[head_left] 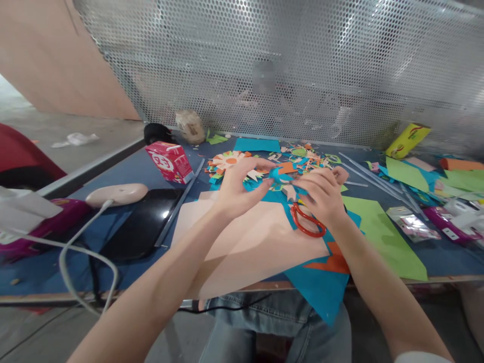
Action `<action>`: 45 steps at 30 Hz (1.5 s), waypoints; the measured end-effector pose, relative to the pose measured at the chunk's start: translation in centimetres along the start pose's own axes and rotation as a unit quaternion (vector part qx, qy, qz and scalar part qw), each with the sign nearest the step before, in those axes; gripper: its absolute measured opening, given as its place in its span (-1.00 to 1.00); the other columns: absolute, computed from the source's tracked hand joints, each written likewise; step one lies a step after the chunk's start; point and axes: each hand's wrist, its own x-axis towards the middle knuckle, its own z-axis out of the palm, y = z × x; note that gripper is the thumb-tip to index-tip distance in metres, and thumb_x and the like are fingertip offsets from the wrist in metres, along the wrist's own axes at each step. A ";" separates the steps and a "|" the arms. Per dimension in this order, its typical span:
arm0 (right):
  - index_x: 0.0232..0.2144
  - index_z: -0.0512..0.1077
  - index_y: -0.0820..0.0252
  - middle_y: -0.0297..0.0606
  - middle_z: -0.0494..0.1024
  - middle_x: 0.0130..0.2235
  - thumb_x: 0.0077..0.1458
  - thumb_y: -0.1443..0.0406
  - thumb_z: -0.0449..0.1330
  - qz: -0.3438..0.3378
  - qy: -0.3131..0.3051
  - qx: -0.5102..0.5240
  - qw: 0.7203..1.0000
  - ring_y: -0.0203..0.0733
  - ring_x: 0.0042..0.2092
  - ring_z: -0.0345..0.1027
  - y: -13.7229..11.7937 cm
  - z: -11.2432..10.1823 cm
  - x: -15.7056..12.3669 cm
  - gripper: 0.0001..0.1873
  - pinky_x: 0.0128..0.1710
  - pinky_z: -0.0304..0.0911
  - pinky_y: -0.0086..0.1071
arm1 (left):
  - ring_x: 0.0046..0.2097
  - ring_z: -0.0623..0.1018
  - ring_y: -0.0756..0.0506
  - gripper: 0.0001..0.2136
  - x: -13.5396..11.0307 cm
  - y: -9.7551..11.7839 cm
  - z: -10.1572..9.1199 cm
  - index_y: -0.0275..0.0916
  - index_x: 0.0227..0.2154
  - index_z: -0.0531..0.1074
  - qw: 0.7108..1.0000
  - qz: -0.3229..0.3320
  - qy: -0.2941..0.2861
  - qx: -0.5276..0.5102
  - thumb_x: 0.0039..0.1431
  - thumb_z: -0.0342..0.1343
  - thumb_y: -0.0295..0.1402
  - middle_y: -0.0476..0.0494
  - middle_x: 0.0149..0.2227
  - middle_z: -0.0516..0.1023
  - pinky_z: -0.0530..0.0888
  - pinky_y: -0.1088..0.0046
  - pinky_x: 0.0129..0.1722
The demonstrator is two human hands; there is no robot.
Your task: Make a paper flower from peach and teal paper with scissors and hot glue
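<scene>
Two big sheets lie nearest, at the table (38,275) edge: one peach sheet (242,242) and one blue sheet (317,290) which hangs over the edge. One green sheet (381,232) lies just beside them, to the right. One pair of red scissors (307,223) rests on the paper directly under the right hand (321,194); I cannot tell if the hand touches it.

Above the peach sheet, the left hand (236,189) and the right hand both pinch one small blue paper piece (282,176) between the fingertips, with a narrow, closed grip, and it is held just over the table.

Behind the hands lies one paper flower (229,161) that looks finished, and many cut scraps (306,154) beside it. So I judge that the cutting is well advanced, while the blue piece is not yet shaped or joined to anything.

Farther away stand one red carton (169,160), one yellow box (407,140) and the mesh screen (264,60).
</scene>
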 end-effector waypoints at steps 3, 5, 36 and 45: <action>-0.24 0.42 0.05 -0.36 0.53 -0.29 0.10 0.44 0.12 -0.043 0.024 -0.085 0.995 -0.24 -0.18 0.30 0.0 -0.6 -0.3 -0.79 -0.19 0.12 -0.31 | -0.14 0.47 -0.14 -0.81 0.0 0.3 -0.3 -0.17 -0.26 0.48 0.989 0.106 0.017 0.100 0.01 0.10 -0.37 -0.10 -0.27 0.56 0.33 0.22 -0.04; -0.25 0.43 0.04 -0.39 0.54 -0.30 0.10 0.43 0.13 -0.058 0.047 -0.126 0.989 -0.25 -0.19 0.29 -0.1 -0.9 -0.2 -0.79 -0.19 0.07 -0.29 | -0.17 0.47 -0.13 -0.83 0.1 0.4 -0.4 -0.15 -0.29 0.48 0.979 0.157 0.024 0.125 0.01 0.09 -0.38 -0.09 -0.30 0.55 0.34 0.23 -0.07; -0.26 0.43 0.08 -0.39 0.54 -0.32 0.11 0.46 0.08 -0.042 0.042 -0.118 0.991 -0.26 -0.22 0.33 -0.1 -0.9 0.1 -0.78 -0.18 -0.05 -0.26 | -0.21 0.46 -0.13 -0.86 -0.1 -0.3 -0.2 -0.07 -0.38 0.46 0.947 0.249 0.025 0.201 -0.05 0.10 -0.41 -0.04 -0.32 0.54 0.30 0.18 -0.12; -0.23 0.43 0.06 -0.33 0.53 -0.28 0.12 0.46 0.04 -0.019 0.027 -0.092 0.995 -0.23 -0.18 0.31 -0.1 -0.8 -0.3 -0.74 -0.16 0.02 -0.26 | -0.17 0.45 -0.14 -0.86 -0.3 -0.3 -0.2 -0.08 -0.37 0.45 0.961 0.212 0.003 0.176 -0.04 0.10 -0.40 -0.05 -0.30 0.54 0.24 0.16 -0.09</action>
